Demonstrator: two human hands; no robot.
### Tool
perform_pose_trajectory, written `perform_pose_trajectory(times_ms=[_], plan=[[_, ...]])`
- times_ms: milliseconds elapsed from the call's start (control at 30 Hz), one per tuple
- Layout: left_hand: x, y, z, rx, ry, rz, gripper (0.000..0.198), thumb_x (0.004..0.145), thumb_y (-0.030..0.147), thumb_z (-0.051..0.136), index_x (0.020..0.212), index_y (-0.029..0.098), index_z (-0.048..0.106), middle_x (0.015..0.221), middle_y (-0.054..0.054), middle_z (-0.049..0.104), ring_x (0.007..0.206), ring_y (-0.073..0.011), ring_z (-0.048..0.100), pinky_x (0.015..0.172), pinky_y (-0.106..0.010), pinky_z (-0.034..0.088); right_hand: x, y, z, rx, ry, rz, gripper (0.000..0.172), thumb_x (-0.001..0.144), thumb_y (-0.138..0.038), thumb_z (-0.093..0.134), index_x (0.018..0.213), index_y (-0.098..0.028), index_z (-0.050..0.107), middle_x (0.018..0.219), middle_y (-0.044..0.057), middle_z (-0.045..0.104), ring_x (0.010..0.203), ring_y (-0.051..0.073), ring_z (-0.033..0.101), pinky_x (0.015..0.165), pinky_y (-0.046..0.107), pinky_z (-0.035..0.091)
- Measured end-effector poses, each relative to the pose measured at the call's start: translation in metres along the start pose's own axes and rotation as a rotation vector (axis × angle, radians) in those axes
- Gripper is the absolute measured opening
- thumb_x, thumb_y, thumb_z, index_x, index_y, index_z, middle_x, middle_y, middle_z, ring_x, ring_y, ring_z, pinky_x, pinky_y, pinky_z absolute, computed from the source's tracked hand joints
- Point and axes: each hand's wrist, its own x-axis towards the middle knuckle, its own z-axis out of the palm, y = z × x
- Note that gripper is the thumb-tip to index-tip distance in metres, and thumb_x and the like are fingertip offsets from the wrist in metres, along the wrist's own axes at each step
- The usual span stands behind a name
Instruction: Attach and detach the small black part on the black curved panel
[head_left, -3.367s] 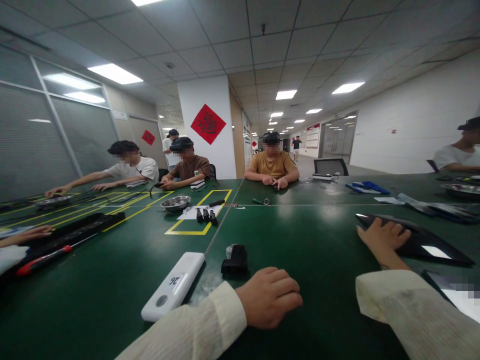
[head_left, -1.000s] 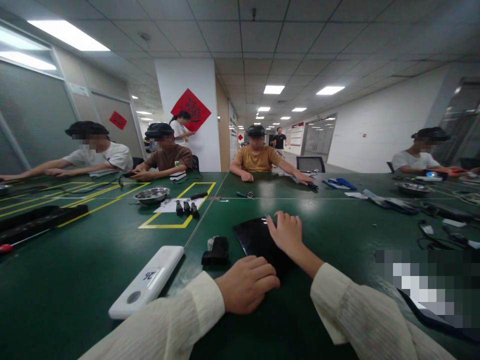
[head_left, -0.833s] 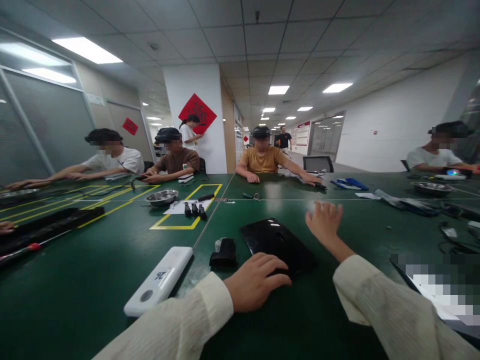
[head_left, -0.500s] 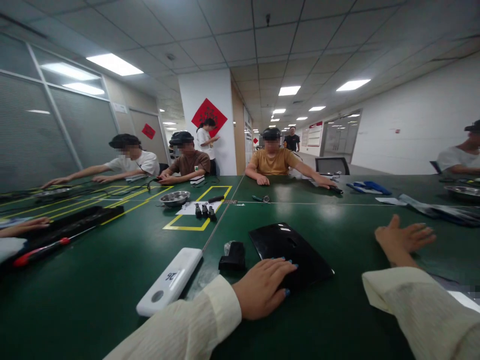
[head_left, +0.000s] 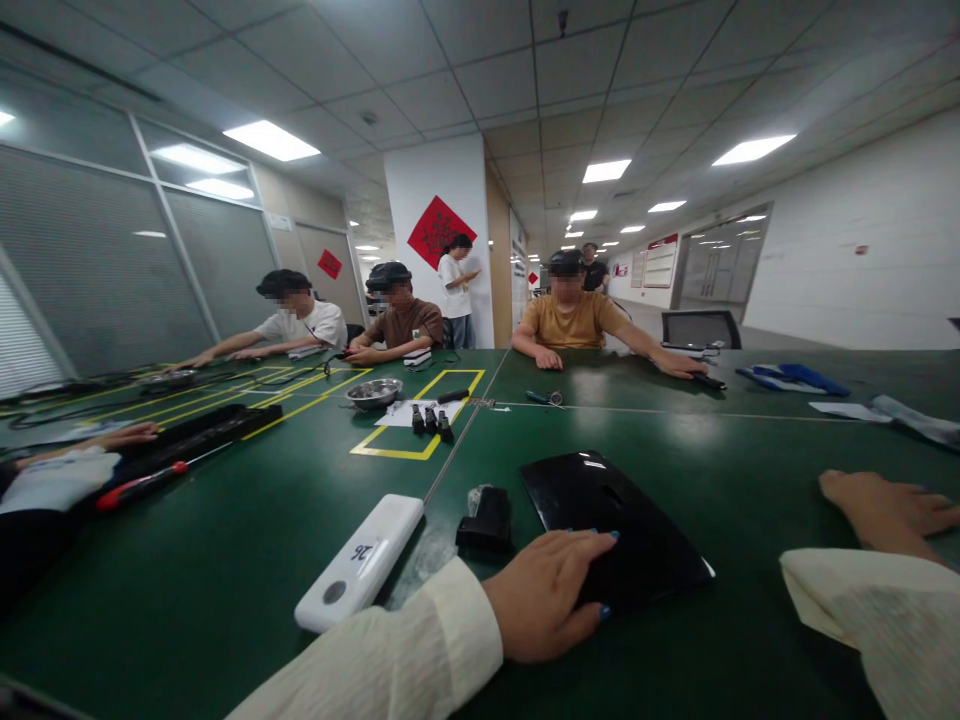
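Observation:
My left hand (head_left: 551,592) rests on the green table (head_left: 225,560) with its fingers stretched over the near edge of a flat glossy black panel (head_left: 611,520); it grips nothing. My right hand (head_left: 889,508) lies at the far right on the table, fingers extended and flat, empty, well apart from the panel. Both arms wear cream sleeves. A small black block-shaped part (head_left: 486,518) sits just left of the panel, and a white power bank (head_left: 361,562) lies further left.
Several people sit around the table, opposite and to the left. A yellow taped rectangle (head_left: 409,415) holds a metal bowl (head_left: 373,392), paper and small black parts. A long black tray (head_left: 199,435) and a red-handled screwdriver (head_left: 146,481) lie left. Blue items (head_left: 787,377) lie far right.
My right hand slid the black panel from the right to the centre, let go and moved back to the right. My left hand opened from curled and laid its fingers on the panel's edge.

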Motion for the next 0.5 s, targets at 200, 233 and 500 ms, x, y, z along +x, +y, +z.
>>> perform_pose_trajectory(times_ms=[200, 233, 500], plan=[[0.000, -0.001, -0.001, -0.007, -0.010, 0.018, 0.061, 0.082, 0.029, 0.048, 0.135, 0.017, 0.019, 0.136, -0.012, 0.038, 0.127, -0.0202, 0.031, 0.105, -0.040, 0.028, -0.012, -0.029, -0.036, -0.188, -0.331, 0.306, 0.053, 0.059, -0.008, 0.051, 0.107, 0.013, 0.056, 0.107, 0.040, 0.047, 0.119, 0.037, 0.035, 0.088, 0.049, 0.022], [0.000, -0.002, -0.001, -0.005, -0.011, 0.025, 0.063, 0.081, 0.031, 0.049, 0.135, 0.018, 0.019, 0.136, -0.012, 0.038, 0.127, -0.0208, 0.031, 0.105, -0.041, 0.028, -0.017, -0.031, -0.040, -0.172, -0.328, 0.288, 0.050, 0.060, -0.007, 0.049, 0.105, 0.013, 0.057, 0.103, 0.040, 0.049, 0.116, 0.037, 0.039, 0.083, 0.050, 0.027], [-0.001, -0.006, -0.002, 0.010, -0.016, 0.068, 0.066, 0.081, 0.038, 0.048, 0.135, 0.016, 0.018, 0.136, -0.014, 0.037, 0.127, -0.0225, 0.032, 0.104, -0.042, 0.028, -0.053, -0.041, -0.061, 0.026, -0.234, -0.116, 0.041, 0.068, -0.009, 0.038, 0.097, -0.003, 0.067, 0.097, 0.032, 0.058, 0.095, 0.036, 0.056, 0.065, 0.046, 0.041]])
